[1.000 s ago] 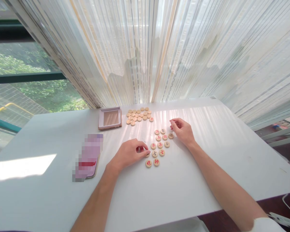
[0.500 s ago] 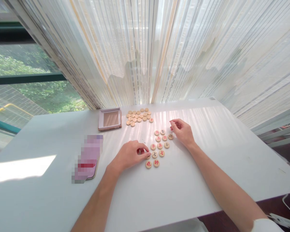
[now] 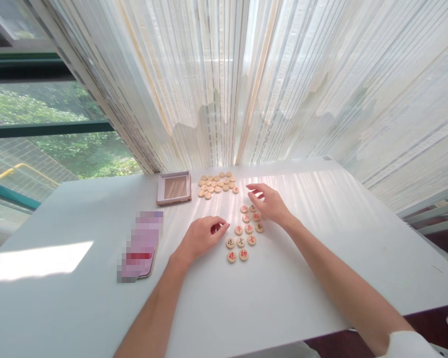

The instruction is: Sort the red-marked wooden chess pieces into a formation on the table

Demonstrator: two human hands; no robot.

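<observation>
My left hand (image 3: 201, 236) hovers by the left side of the face-up Chinese chess pieces (image 3: 249, 229). Thumb and index fingertip come together there, with no piece visible between them. My right hand (image 3: 271, 203) reaches over the top right of this group, fingers apart and pointing toward the far cluster of pale round pieces (image 3: 217, 189). It holds nothing and partly hides some face-up pieces. A black-marked cannon piece (image 3: 230, 243) lies just below my left fingertips. At the cluster's right edge is one piece with a red mark (image 3: 235, 190).
A shallow open box (image 3: 173, 189) stands left of the far cluster. A phone (image 3: 144, 248), partly pixelated, lies on the left of the white table (image 3: 216, 308). String curtains (image 3: 239, 89) hang behind the table, with a window (image 3: 52, 104) at the left.
My right hand has moved left, toward the far cluster, and its fingers have spread. My left hand has lifted off the black cannon piece, uncovering it. The view has shifted slightly.
</observation>
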